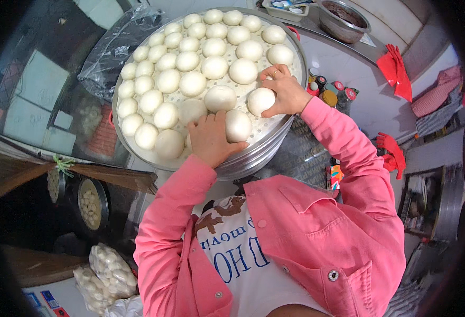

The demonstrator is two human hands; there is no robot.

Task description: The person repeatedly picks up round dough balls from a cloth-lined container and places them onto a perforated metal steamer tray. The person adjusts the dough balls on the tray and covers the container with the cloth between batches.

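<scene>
Round white steamed buns [193, 83] stand in rows on a perforated metal steamer tray [258, 128], the top of a stack of round steamer tiers. My left hand [210, 138] is at the tray's near edge, its fingers over a bun that is mostly hidden beneath them and its thumb below a large bun [238, 126]. At the right side of the tray, my right hand [283, 93] has its thumb and fingers around a bun [261, 102]; another pale bun shows partly behind the fingers. Whether either hand bears a bun's weight is unclear.
A clear plastic sheet [109, 51] lies at the tray's left. Jars [329, 97] stand to the right, below a counter with a metal pot [343, 21]. Red rubber gloves [395, 73] hang at the right. Bags of buns [111, 269] and a round tray [92, 204] are lower left.
</scene>
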